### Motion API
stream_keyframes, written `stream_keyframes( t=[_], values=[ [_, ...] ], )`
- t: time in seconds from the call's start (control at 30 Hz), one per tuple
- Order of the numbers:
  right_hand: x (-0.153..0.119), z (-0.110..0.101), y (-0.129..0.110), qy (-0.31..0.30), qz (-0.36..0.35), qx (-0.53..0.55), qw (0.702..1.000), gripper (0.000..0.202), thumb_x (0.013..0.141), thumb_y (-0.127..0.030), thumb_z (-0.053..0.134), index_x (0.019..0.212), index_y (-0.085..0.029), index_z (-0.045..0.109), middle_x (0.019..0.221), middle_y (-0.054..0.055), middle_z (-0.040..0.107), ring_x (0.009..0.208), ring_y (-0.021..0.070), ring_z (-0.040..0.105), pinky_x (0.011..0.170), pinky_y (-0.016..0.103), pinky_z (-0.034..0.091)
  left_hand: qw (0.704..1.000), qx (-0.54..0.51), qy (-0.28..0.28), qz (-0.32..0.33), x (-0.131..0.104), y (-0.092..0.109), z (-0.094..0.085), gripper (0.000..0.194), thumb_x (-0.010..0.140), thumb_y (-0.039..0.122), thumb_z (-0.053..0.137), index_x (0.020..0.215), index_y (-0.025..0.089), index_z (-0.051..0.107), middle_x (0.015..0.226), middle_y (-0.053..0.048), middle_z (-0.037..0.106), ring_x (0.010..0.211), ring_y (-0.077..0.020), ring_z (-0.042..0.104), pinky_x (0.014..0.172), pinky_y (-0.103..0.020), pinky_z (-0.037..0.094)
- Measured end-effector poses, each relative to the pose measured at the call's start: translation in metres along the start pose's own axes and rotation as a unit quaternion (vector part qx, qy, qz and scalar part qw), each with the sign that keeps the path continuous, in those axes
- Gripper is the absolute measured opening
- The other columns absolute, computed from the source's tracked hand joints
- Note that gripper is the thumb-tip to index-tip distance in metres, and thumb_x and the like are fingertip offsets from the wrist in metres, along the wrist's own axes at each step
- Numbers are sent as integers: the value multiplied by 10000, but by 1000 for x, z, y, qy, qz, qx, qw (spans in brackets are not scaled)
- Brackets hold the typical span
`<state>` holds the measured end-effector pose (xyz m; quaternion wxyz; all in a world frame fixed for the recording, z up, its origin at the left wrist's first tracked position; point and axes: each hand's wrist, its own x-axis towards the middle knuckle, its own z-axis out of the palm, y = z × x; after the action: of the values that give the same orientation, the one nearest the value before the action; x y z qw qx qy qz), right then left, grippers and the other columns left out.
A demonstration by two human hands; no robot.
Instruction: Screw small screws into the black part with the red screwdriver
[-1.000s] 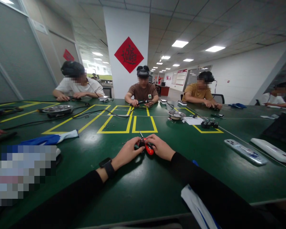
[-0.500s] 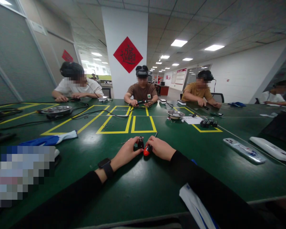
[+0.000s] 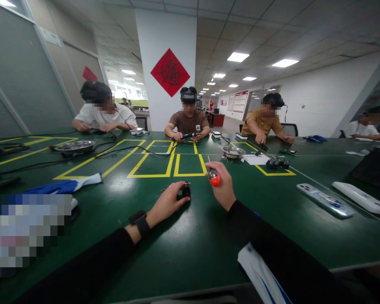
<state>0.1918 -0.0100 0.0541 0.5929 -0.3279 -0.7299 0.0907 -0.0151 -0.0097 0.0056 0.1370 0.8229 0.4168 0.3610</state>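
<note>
Near the middle of the green table, my left hand grips a small black part with a metal tip pointing up, thumb on one side and fingers on the other. To its right and slightly farther off, my right hand is closed around a screwdriver with a red and dark handle. The thin shaft of the screwdriver points away from me, toward the yellow tape. A gap separates the two hands, and the screwdriver does not touch the black part.
Metal bowls, black parts and a paper sheet lie farther back. A phone and a white device are at the right. Gloves lie near me and at left. Several people sit across.
My right hand has moved up and to the right with the screwdriver, away from the black part. My left hand has barely moved. The person at the back right has shifted a hand leftward.
</note>
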Motion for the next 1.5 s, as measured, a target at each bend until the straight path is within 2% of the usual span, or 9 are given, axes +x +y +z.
stream_keyframes(
  t=[0.1, 0.2, 0.27, 0.37, 0.43, 0.6, 0.93, 1.37, 1.5],
  values=[
    [-3, -2, -4, 87, 60, 107, 989, 158, 846, -294, 497, 980, -214, 517, 1002, 43, 611, 599, 108, 567, 588, 273, 494, 1000, 4, 0, -2, 0, 1, -1, 452, 759, 292, 608, 1189, 208, 493, 1098, -85, 576, 988, -224, 537, 893, -398, 426],
    [-6, 1, -5, 157, 96, 188, 965, 187, 903, -385, 365, 1004, -234, 410, 777, -20, 621, 359, 49, 420, 373, 190, 370, 1000, 16, 2, -6, 1, 0, -1, 439, 755, 295, 615, 1170, 203, 505, 1067, -83, 583, 966, -223, 541, 873, -392, 434],
    [-4, 4, -6, 187, 99, 214, 954, 188, 912, -390, 341, 1031, -246, 360, 755, -32, 594, 384, 52, 454, 383, 181, 384, 1000, 21, 2, -5, 1, -1, -1, 430, 754, 301, 618, 1158, 200, 510, 1065, -82, 582, 961, -221, 541, 871, -387, 434],
    [0, 9, -8, 200, 93, 216, 951, 211, 884, -355, 433, 1053, -241, 378, 853, -12, 565, 569, 76, 564, 566, 230, 498, 1000, 18, 8, 1, 1, -2, 0, 442, 758, 313, 614, 1167, 198, 496, 1087, -82, 574, 973, -219, 540, 881, -385, 431],
    [0, 10, -8, 174, 86, 209, 959, 205, 869, -340, 469, 1029, -221, 422, 849, -7, 564, 623, 89, 581, 638, 257, 511, 1000, 18, 12, 2, 1, -3, 1, 447, 758, 321, 612, 1169, 193, 491, 1090, -81, 573, 978, -218, 539, 886, -386, 428],
    [-13, 14, -11, 82, 75, 259, 959, 176, 909, -368, 373, 959, -207, 423, 659, -39, 580, 414, 78, 515, 424, 209, 417, 999, 34, 17, -5, 1, -3, 2, 373, 757, 324, 610, 1090, 178, 528, 1044, -77, 587, 949, -217, 543, 868, -379, 435],
    [-24, 23, -19, -22, 43, 261, 964, 132, 897, -322, 410, 954, -207, 441, 733, -10, 601, 493, 91, 571, 492, 226, 451, 1000, 25, 2, 0, 2, 6, -3, 277, 770, 313, 597, 1007, 179, 548, 953, -52, 597, 862, -192, 552, 799, -335, 444],
    [-25, 24, -12, -76, 62, 240, 966, 133, 903, -308, 395, 969, -204, 444, 748, 1, 594, 534, 109, 574, 533, 256, 463, 1000, 26, 10, -15, 2, 8, -4, 260, 761, 335, 603, 964, 180, 555, 915, -42, 600, 814, -181, 553, 752, -310, 441],
    [-25, 25, -11, -65, 59, 237, 967, 123, 899, -297, 409, 974, -207, 446, 743, -4, 585, 543, 110, 571, 553, 266, 469, 1000, 22, 9, -15, 2, 8, -4, 248, 772, 335, 592, 962, 179, 557, 905, -40, 597, 813, -180, 546, 755, -308, 435]
  ],
)
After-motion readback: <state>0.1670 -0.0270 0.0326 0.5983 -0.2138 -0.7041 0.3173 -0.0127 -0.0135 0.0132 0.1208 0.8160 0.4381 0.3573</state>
